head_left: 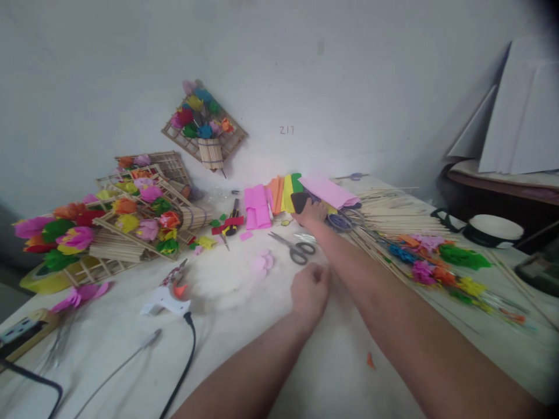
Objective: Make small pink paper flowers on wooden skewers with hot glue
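Observation:
My right hand (314, 212) reaches to the back of the table, with its fingers around a dark brown flat piece (299, 202); its exact kind is unclear. Beside it lie folded sheets of pink (257, 206), yellow (287, 195) and light pink paper (329, 192). Nearer to me, my left hand (310, 291) is closed in a fist over the table, and whatever it may hold is hidden. Just beyond that fist lie dark-handled scissors (297, 250), blades pointing away to the left. Pale pink petal-shaped pieces (264, 263) rest left of the scissors.
Bamboo-stick frames with paper flowers (148, 203) pile up at the left; another hangs on the wall (205, 125). A white glue gun (168, 299) with a black cord, a cutter (233, 218), thin sticks (393, 206), colourful flower stems (437, 270) and a tape roll (493, 230) surround my arms.

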Available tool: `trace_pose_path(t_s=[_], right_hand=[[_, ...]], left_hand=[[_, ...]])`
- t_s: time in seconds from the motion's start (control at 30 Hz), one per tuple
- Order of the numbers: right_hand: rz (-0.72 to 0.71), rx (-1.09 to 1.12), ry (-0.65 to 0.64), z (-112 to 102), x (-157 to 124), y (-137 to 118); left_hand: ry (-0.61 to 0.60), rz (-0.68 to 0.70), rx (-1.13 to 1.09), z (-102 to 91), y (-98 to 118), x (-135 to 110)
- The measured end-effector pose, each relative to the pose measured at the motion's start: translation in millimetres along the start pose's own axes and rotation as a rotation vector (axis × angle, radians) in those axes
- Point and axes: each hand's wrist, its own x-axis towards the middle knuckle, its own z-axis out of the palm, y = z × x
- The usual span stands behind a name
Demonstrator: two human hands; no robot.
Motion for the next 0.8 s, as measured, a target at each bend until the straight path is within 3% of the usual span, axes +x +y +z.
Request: trace_pose_path(t_s=[0.33, 0.53, 0.6, 0.8], right_hand=[[-0.005, -0.027, -0.041, -4, 10, -4], [-0.054, -0.015, 0.005, -23, -2, 0], [-0.201, 0.01, 0.075, -35, -14, 8], [-0.909, 0.227, 0.142, -67, -80, 51]], left_hand=[[-0.004, 0.005, -0.024, 1.2, -3, 2], [0.022, -0.007, -0.259, 4.2, -7, 4], [0.048, -0.028, -0.399, 0.0, -3, 7], [0.269, -0.04, -0.705, -25.5, 14, 24]])
